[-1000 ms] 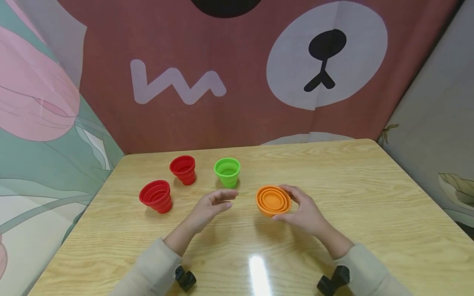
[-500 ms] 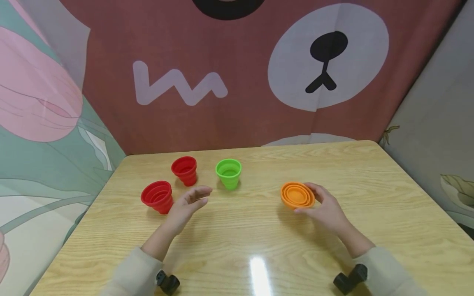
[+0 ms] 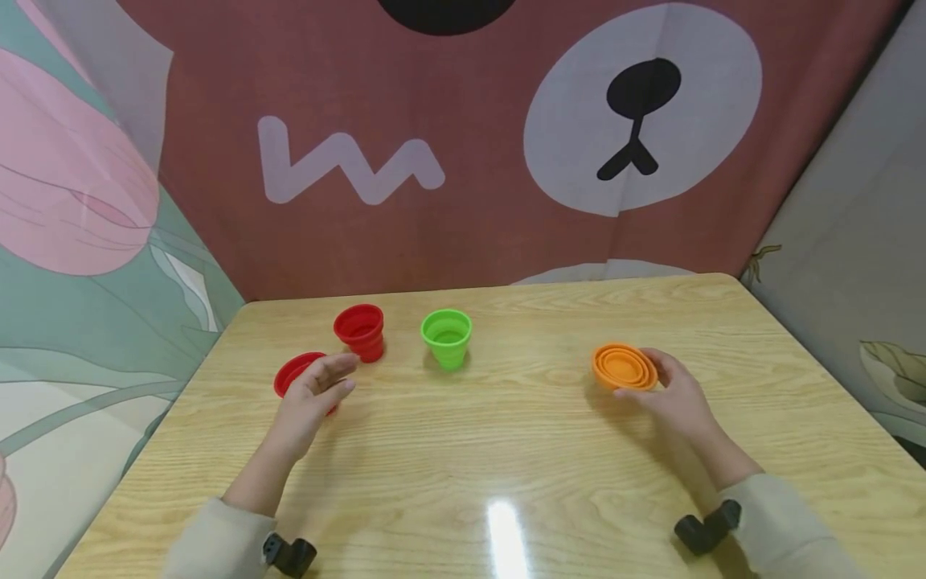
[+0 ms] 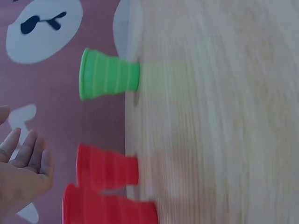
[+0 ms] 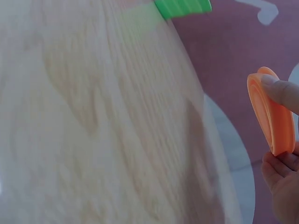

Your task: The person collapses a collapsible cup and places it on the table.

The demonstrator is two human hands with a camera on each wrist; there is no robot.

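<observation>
My right hand (image 3: 678,396) pinches a collapsed orange folding cup (image 3: 624,367) by its rim, above the right part of the table. In the right wrist view the thumb lies over one side of the flattened orange cup (image 5: 273,114), with fingers under it. My left hand (image 3: 307,404) holds nothing, its fingers loosely bent; it overlaps the nearer red folding cup (image 3: 291,373) in the head view. Behind that stands a second red folding cup (image 3: 364,334), extended and upright. An extended green folding cup (image 3: 447,341) stands to its right.
The light wooden table (image 3: 492,434) reaches back to a brown curtain (image 3: 477,233) with a cartoon bear print. Floral fabric (image 3: 94,322) hangs along the left side, and pale fabric (image 3: 854,265) along the right.
My right hand has carried the orange cup to the right and slightly back. My left hand has moved left, from near the green cup to over the nearer red cup. The standing cups stay put.
</observation>
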